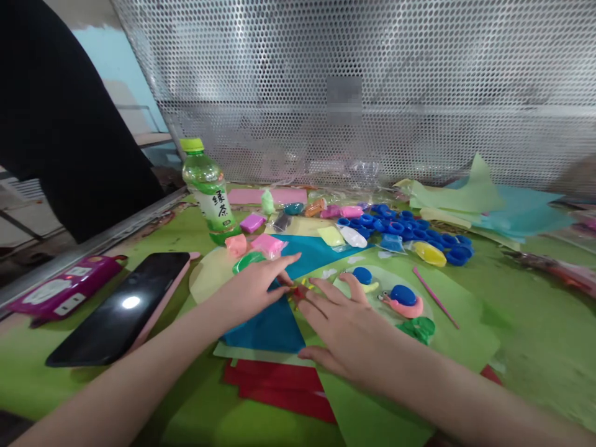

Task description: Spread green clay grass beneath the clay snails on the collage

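Observation:
A small piece of red and yellow modelling clay (298, 292), with thin yellow strips around it, lies on blue paper (265, 326). My left hand (254, 288) reaches in from the left, fingers stretched and apart, tips at the piece's edge. From the right, my right hand (347, 326) lies spread over the paper, with a fingertip touching the red part. Fingers partly cover the piece. Beside my right hand is a clay snail (404, 299) with a blue shell and pink body. Behind it sits another blue-shelled snail (362, 276), and green clay (419, 329) lies in front.
A green tea bottle (214, 202) stands at the back left. Nearer are a phone (125, 304) and a purple pack (69, 288). Blue caps (410, 230) and bagged clay (267, 244) lie behind my hands. A pink stick (435, 298) rests right. Perforated metal (298, 81) closes the back.

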The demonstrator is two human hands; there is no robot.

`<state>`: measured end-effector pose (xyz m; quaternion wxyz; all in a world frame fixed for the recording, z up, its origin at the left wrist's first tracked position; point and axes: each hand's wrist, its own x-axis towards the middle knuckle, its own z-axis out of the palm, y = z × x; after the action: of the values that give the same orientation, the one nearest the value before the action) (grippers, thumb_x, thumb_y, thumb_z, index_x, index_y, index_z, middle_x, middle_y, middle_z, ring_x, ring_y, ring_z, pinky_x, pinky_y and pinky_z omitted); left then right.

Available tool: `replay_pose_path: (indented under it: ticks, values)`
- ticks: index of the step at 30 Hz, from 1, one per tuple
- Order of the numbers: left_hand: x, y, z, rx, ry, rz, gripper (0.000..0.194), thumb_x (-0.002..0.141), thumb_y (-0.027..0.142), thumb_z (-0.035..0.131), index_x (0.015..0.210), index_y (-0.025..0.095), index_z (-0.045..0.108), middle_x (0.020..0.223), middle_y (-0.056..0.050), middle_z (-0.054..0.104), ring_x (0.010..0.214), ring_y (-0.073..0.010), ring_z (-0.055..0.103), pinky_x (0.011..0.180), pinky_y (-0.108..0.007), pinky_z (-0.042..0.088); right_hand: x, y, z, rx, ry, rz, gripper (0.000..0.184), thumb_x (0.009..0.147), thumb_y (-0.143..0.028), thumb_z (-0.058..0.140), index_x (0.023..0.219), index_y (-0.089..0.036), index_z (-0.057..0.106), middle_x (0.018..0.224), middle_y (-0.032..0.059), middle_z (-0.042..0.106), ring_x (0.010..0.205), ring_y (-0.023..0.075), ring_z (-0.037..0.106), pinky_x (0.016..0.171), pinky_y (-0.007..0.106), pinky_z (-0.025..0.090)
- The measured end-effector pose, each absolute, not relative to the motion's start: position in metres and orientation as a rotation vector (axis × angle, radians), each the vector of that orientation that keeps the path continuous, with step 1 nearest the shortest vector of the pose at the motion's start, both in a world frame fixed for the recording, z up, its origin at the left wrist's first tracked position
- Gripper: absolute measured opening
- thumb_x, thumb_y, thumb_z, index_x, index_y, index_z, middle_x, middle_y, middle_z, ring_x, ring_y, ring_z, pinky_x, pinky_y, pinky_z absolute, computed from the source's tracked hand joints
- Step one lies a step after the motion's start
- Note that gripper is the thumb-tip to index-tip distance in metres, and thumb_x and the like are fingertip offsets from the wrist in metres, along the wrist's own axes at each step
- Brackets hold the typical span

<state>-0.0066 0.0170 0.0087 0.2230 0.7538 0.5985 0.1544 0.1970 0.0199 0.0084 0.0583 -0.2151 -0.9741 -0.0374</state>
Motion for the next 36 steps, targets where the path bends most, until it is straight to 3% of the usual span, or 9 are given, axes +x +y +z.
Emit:
replay_pose_path:
  ticks: [5, 13, 25, 29, 32, 36]
  values:
    - [-0.004, 0.016, 0.007, 2.105, 1.666, 0.448, 0.052, 0.081, 0.028, 0.048, 0.132, 0.029, 0.036, 0.100, 0.002, 0.065, 0.100, -0.0183, 0.056, 0.086, -0.033, 0.042, 0.193, 0.022, 0.008, -0.639, -2.963, -0.096, 0.055, 0.088, -0.048, 0.047, 0.127, -0.010, 0.049, 0.129, 0.0148, 0.052, 0.120, 0.0319, 0.044, 0.099, 0.061, 0.032]
    - [-0.005, 0.019, 0.002, 2.056, 1.651, 0.595, 0.050, 0.079, 0.025, 0.051, 0.128, 0.026, 0.040, 0.087, 0.002, 0.064, 0.082, -0.0146, 0.059, 0.072, -0.028, 0.046, 0.195, 0.025, 0.004, -0.614, -2.968, -0.043, 0.052, 0.089, -0.046, 0.047, 0.127, -0.011, 0.048, 0.127, 0.0133, 0.054, 0.117, 0.0288, 0.046, 0.100, 0.059, 0.031]
    - [-0.008, 0.025, 0.001, 1.871, 1.591, 0.839, 0.041, 0.075, 0.027, 0.056, 0.115, 0.020, 0.050, 0.084, -0.001, 0.062, 0.082, -0.0160, 0.059, 0.075, -0.033, 0.049, 0.196, 0.024, 0.006, -0.601, -2.978, -0.053, 0.042, 0.090, -0.042, 0.047, 0.119, -0.012, 0.054, 0.125, 0.0106, 0.057, 0.116, 0.0281, 0.048, 0.099, 0.059, 0.033]
    - [-0.011, 0.026, 0.001, 1.754, 1.527, 0.938, 0.045, 0.074, 0.030, 0.057, 0.117, 0.021, 0.048, 0.089, -0.003, 0.061, 0.088, -0.0189, 0.059, 0.057, -0.028, 0.051, 0.197, 0.026, 0.008, -0.633, -2.935, 0.067, 0.041, 0.089, -0.038, 0.049, 0.121, -0.013, 0.051, 0.128, 0.0111, 0.054, 0.118, 0.0294, 0.047, 0.097, 0.060, 0.033]
    - [-0.008, 0.024, 0.005, 1.677, 1.407, 0.982, 0.047, 0.073, 0.031, 0.058, 0.117, 0.020, 0.048, 0.087, -0.003, 0.061, 0.085, -0.0182, 0.060, 0.052, -0.024, 0.051, 0.199, 0.032, 0.013, -0.765, -2.735, 0.231, 0.035, 0.090, -0.028, 0.049, 0.122, -0.015, 0.050, 0.122, 0.0086, 0.058, 0.111, 0.0266, 0.051, 0.093, 0.053, 0.038]
    - [-0.002, 0.018, 0.012, 1.642, 1.275, 1.011, 0.052, 0.072, 0.029, 0.060, 0.120, 0.017, 0.045, 0.083, -0.002, 0.062, 0.074, -0.0157, 0.061, 0.049, -0.024, 0.050, 0.197, 0.039, 0.019, -0.933, -2.469, 0.494, 0.021, 0.087, -0.026, 0.052, 0.107, -0.021, 0.058, 0.096, 0.0016, 0.067, 0.086, 0.0198, 0.059, 0.076, 0.037, 0.043]
